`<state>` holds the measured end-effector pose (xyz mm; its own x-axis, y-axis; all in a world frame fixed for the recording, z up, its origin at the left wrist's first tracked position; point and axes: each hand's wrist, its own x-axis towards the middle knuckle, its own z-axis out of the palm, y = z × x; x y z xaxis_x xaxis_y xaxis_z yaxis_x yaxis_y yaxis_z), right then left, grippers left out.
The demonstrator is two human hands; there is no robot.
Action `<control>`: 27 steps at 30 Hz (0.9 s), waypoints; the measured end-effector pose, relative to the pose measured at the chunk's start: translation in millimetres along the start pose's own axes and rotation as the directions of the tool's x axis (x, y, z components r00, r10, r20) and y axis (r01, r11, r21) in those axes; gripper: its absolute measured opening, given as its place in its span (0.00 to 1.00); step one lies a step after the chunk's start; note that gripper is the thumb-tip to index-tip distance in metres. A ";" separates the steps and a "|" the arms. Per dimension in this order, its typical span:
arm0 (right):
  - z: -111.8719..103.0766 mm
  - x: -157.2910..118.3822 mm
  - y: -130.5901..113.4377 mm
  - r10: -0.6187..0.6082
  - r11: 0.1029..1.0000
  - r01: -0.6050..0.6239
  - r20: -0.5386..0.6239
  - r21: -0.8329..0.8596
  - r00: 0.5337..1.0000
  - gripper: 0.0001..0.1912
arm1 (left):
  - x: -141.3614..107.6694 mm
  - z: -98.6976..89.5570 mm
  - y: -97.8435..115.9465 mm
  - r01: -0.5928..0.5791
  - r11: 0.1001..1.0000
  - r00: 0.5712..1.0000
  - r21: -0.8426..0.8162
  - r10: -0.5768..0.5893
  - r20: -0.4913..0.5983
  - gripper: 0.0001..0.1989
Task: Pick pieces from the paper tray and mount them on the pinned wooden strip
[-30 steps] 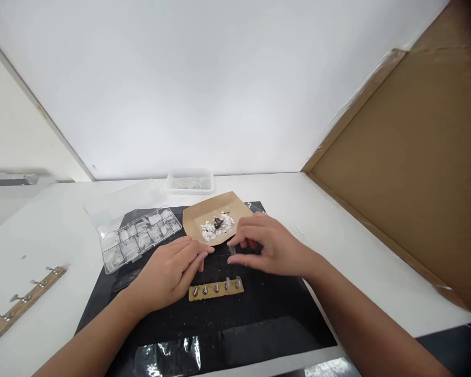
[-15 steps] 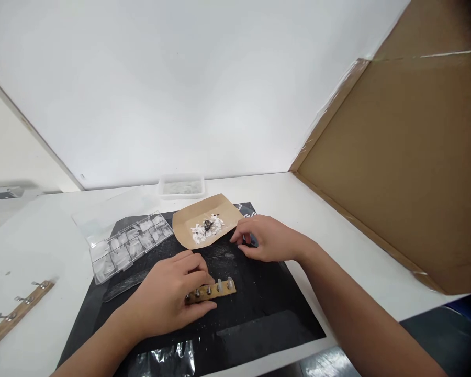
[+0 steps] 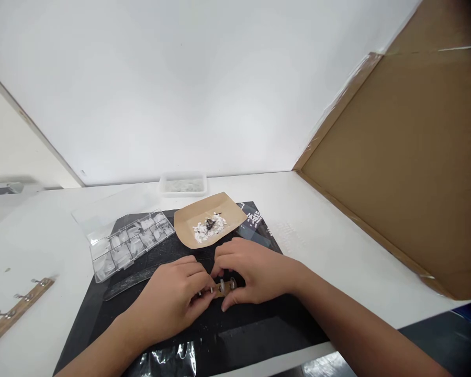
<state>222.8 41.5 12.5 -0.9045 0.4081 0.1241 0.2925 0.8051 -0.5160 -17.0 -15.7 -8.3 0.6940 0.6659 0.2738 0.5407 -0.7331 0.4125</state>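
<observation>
My left hand [image 3: 176, 293] is closed over the left part of a short wooden strip [image 3: 219, 293] bearing small metal posts. Two clear false nail tips [image 3: 222, 286] stand upright near its right end. A tiny pale piece shows at the left fingertips; whether they pinch it I cannot tell. My right hand [image 3: 251, 272] arches over the strip's right end, thumb in front and fingers behind, apart from each other. Beneath both hands lies a black mat [image 3: 267, 327]. A clear compartment box of nail tips [image 3: 131, 243] and a dark nail file [image 3: 129, 284] lie left of them.
Behind my hands sits a brown paper tray [image 3: 184, 220] with white flakes and a dark clump. Small white stickers [image 3: 253, 218] lie right of it. A translucent tub [image 3: 183, 184] stands by the wall. Another wooden strip [image 3: 19, 311] is at left; a cardboard panel [image 3: 396, 173] rises at right.
My right hand has moved left and toward me, from beside the paper tray to the strip's right end. My left fingers have drawn closer together. The stickers have come into fuller view.
</observation>
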 end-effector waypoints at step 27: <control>10.7 8.6 -5.9 -0.142 0.988 0.156 -0.321 0.017 0.936 0.11 | 6.8 -9.1 7.8 -0.068 0.970 0.826 -0.234 -0.077 -0.558 0.04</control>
<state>210.0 35.6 7.4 -0.7890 0.4058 0.4614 0.1429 0.8515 -0.5045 -12.4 -15.6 4.7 0.2665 0.6837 0.6794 0.3662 -0.7239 0.5848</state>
